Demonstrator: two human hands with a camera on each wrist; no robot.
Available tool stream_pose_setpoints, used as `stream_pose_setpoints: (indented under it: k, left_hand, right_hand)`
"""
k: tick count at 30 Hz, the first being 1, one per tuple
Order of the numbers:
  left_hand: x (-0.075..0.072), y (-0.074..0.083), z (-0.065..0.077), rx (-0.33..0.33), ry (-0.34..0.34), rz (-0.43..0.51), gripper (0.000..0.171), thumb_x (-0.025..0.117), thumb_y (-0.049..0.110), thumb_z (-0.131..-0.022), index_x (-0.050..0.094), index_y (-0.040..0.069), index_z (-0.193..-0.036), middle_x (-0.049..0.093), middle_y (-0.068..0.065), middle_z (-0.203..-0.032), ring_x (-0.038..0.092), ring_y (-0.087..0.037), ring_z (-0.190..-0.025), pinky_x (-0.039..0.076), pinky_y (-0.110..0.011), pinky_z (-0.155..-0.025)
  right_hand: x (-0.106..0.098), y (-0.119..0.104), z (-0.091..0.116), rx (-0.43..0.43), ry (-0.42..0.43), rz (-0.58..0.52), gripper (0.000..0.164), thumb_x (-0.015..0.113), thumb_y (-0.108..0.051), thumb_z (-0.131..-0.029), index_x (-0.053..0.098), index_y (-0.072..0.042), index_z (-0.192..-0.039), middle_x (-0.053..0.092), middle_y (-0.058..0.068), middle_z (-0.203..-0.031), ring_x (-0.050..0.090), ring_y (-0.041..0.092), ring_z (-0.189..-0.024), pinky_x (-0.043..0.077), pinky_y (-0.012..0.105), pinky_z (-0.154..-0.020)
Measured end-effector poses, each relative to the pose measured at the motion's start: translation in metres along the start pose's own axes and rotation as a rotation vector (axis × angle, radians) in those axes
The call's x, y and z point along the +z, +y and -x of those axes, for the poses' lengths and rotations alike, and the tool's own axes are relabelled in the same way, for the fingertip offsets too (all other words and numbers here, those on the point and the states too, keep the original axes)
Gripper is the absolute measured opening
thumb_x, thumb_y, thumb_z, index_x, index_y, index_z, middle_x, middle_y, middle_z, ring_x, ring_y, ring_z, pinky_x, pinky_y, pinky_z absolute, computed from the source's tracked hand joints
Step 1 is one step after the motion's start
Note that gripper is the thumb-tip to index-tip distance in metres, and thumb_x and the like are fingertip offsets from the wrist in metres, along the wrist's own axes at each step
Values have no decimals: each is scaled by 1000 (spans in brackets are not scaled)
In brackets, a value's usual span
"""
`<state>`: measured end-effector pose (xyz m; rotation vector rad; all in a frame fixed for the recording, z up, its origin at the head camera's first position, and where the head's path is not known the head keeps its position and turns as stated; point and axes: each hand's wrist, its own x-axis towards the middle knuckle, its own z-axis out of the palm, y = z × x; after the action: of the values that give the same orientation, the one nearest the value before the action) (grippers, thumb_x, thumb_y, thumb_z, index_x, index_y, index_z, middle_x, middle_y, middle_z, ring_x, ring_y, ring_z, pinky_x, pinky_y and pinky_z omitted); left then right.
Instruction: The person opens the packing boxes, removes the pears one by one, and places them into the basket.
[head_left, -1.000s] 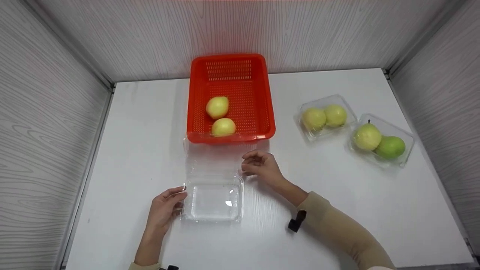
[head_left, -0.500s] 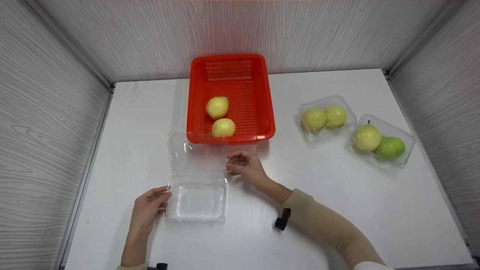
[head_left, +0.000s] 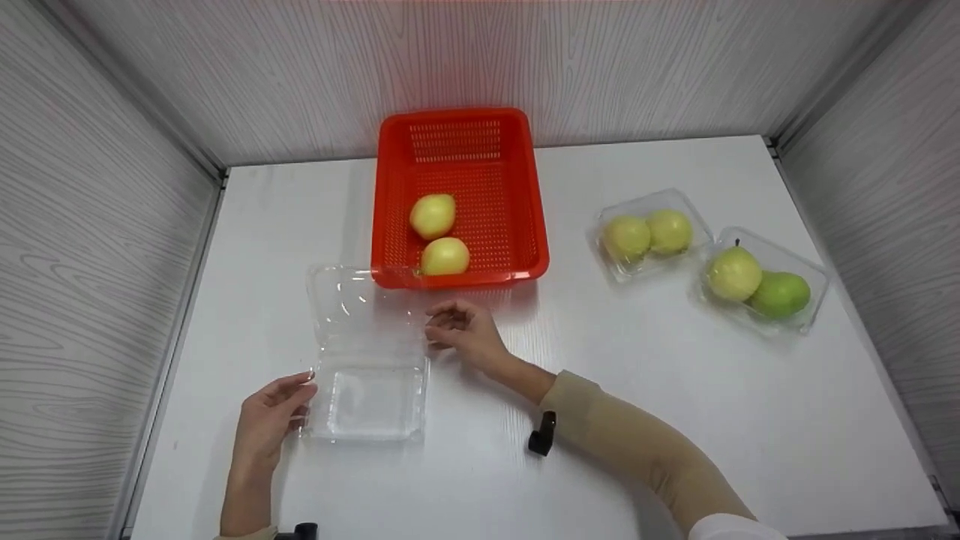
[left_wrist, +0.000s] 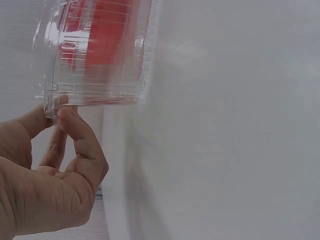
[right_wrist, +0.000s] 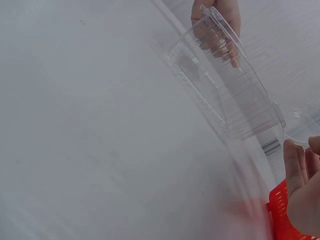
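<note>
A clear plastic clamshell box (head_left: 373, 401) stands unfolded on the table, its lid (head_left: 360, 304) spread toward the back and overlapping the front rim of the red basket in the head view. My left hand (head_left: 266, 420) pinches the box's left rim between thumb and fingers, as the left wrist view shows close up. On the other side, my right hand (head_left: 469, 337) pinches the lid's right edge near the hinge; the right wrist view has its fingertips (right_wrist: 290, 147) at that edge. No fruit lies in this box.
The red basket (head_left: 535, 210) at the back holds two yellow pears (head_left: 433, 216). At the right are two filled clear boxes: one with two yellow pears (head_left: 628, 237), one with a yellow pear (head_left: 735, 274) and a green pear (head_left: 781, 294). Panels enclose the white table (head_left: 600, 360).
Both hands have slid the unfolded box steadily to the left across the table, keeping their hold on it. The basket, pears and filled boxes stay where they were.
</note>
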<state>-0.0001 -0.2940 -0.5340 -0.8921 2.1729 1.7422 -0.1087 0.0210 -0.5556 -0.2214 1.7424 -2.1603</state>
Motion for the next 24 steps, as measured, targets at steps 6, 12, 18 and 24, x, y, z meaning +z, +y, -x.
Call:
stream_pose_setpoints:
  k: [6, 12, 18, 24]
  left_hand:
    - [-12, 0, -2, 7, 31, -14, 19, 76, 22, -98, 77, 22, -118, 70, 21, -83, 62, -6, -74, 54, -20, -66]
    - [-21, 0, -3, 27, 72, -23, 21, 77, 22, -97, 77, 19, -118, 71, 19, -87, 62, -6, -73, 55, -20, -65]
    - [-32, 0, -6, 24, 88, -63, 31, 77, 24, -98, 74, 12, -127, 71, 21, -87, 63, -7, -74, 55, -20, -65]
    - [-42, -2, -10, 14, 121, -66, 24, 76, 23, -98, 76, 17, -121, 69, 21, -83, 62, -6, -74, 54, -20, -65]
  right_hand:
    - [14, 4, -8, -18, -11, 14, 37, 74, 5, -93, 61, 15, -126, 70, 0, -96, 70, 9, -84, 68, 35, -79]
    - [26, 6, -13, -46, -27, 36, 37, 74, 4, -93, 62, 14, -126, 71, 3, -99, 70, 8, -86, 67, 33, -80]
    - [37, 7, -17, -33, -32, 36, 33, 74, 2, -94, 65, 8, -126, 71, 7, -102, 70, 9, -87, 67, 33, -81]
    - [47, 11, -24, -50, -49, 61, 34, 74, 1, -95, 66, 7, -127, 72, 17, -108, 69, 8, -88, 67, 31, -79]
